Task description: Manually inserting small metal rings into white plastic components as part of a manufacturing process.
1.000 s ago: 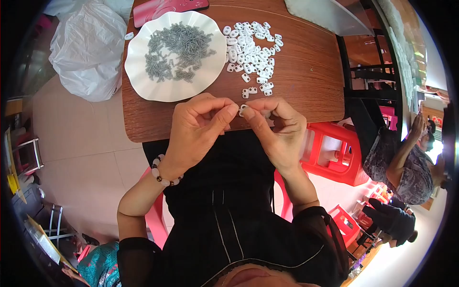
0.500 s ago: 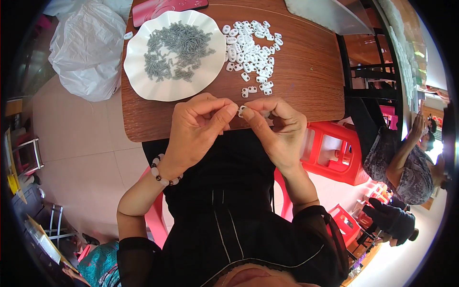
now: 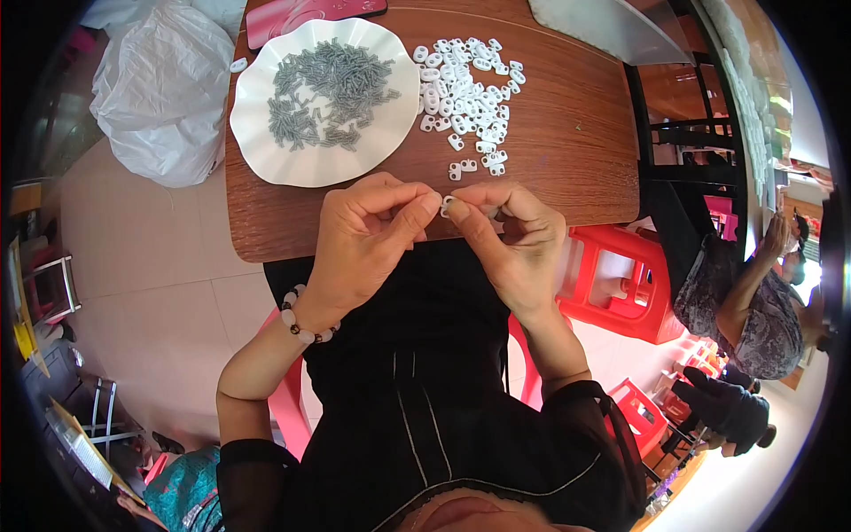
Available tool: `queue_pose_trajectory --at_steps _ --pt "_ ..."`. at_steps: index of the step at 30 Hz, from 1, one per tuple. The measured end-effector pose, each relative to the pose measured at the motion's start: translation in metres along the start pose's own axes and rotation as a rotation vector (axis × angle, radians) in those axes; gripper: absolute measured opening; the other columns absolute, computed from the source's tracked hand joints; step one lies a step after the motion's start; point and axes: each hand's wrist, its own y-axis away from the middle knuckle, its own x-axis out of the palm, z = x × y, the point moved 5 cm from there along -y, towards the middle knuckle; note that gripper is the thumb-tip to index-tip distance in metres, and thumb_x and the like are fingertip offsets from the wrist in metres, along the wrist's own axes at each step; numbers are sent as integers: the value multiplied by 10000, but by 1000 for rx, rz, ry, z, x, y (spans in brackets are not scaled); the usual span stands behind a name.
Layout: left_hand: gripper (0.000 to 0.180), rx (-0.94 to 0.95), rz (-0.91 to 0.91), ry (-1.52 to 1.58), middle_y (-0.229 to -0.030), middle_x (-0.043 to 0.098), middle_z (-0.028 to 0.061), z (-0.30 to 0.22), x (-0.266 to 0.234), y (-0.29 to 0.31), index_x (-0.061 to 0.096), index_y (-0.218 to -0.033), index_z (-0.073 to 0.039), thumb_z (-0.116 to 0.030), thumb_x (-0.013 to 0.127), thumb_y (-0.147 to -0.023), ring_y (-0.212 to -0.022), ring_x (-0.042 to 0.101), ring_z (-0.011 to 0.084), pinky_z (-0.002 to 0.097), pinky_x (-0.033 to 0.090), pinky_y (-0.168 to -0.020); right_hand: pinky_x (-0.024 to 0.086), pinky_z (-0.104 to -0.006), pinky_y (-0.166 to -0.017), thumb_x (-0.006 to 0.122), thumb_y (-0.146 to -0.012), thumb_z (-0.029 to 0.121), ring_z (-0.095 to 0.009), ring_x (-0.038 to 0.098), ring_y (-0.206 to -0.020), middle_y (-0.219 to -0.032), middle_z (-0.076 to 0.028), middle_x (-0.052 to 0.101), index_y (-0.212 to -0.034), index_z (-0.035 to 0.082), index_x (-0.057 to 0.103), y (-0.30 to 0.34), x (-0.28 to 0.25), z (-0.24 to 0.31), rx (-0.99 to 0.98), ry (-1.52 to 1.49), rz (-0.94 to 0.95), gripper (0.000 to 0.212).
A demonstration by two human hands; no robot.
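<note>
Over the table's near edge, my two hands meet fingertip to fingertip. My right hand (image 3: 516, 241) pinches a small white two-hole plastic piece (image 3: 447, 204), like a cord lock, between thumb and finger. My left hand (image 3: 365, 239) is closed in a pinch against the left side of that piece; whatever its fingertips hold is hidden. Beyond my left hand is a white wavy-rimmed plate (image 3: 253, 146) bearing a heap of small grey springs (image 3: 341, 80). Many similar white plastic pieces (image 3: 456, 93) lie piled on the wooden table (image 3: 567, 133), right of the plate.
A pink box (image 3: 306, 16) lies behind the plate, and one white piece (image 3: 238, 65) sits at the table's left edge. A white plastic bag (image 3: 160, 97) stands at left. Red stools (image 3: 620, 284) and another person (image 3: 745, 310) are at right.
My hands keep the same pinch around the white piece, with only a very slight shift of the right fingers. Plate and piles stay in place.
</note>
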Motion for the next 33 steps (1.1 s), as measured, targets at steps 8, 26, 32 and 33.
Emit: queue_pose_trajectory --at_steps 8,26,32,33 --pt "167 0 27 6 -763 600 35 1 0 -1 701 -984 22 -114 667 -894 -620 578 71 194 452 -535 441 -166 -579 705 -843 24 -15 564 -659 -761 6 654 -909 -6 682 -1 -3 0 1 -14 -5 76" --pt "305 -361 88 553 -944 660 30 16 -3 -1 628 -1156 28 -180 620 -933 -798 608 84 223 513 -746 452 -163 -600 696 -850 18 -19 585 -689 -777 -2 670 -912 -5 670 -3 -5 3 27 -108 -36 71" --pt "296 -412 112 589 -947 669 24 21 -5 -1 632 -1158 26 -155 629 -923 -799 606 78 220 513 -753 455 -165 -597 698 -849 20 -20 584 -683 -780 -2 670 -918 -9 670 -2 -5 3 14 -87 -36 79" --pt "296 -420 107 581 -927 652 18 22 -5 -1 623 -1168 29 -148 614 -931 -791 591 76 213 504 -745 456 -166 -595 700 -847 21 -20 583 -680 -776 -1 667 -919 -8 670 -2 -4 4 -7 -66 -35 83"
